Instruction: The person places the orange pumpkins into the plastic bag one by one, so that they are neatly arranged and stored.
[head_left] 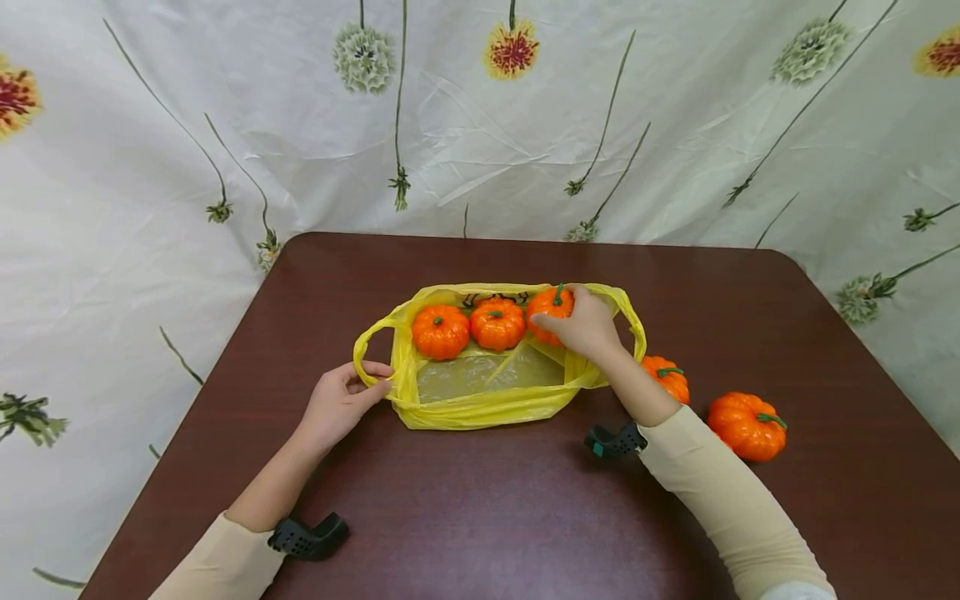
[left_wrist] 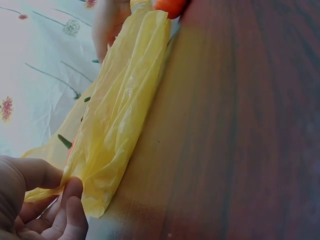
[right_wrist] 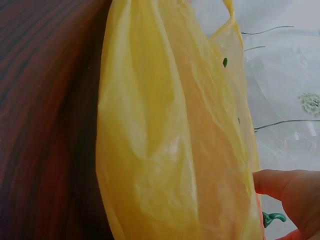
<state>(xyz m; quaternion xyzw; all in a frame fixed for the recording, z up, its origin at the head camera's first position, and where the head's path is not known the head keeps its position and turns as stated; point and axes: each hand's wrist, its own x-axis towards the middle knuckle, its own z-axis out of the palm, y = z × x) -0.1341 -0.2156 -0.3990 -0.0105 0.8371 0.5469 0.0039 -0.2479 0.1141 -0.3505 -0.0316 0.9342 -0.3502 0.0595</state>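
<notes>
On a brown bench, a yellow plastic bag.
Left fingers pinch its nine-o'clock edge, right fingers a ribbed orange pumpkin at two.

Flower-printed white cloth lies behind a dark-brown table.

soft glare marks the table; both wrist views look dim.

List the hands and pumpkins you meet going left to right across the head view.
Left hand, left bagged pumpkin, middle bagged pumpkin, held pumpkin, right hand, partly hidden pumpkin, rightmost pumpkin.
</notes>
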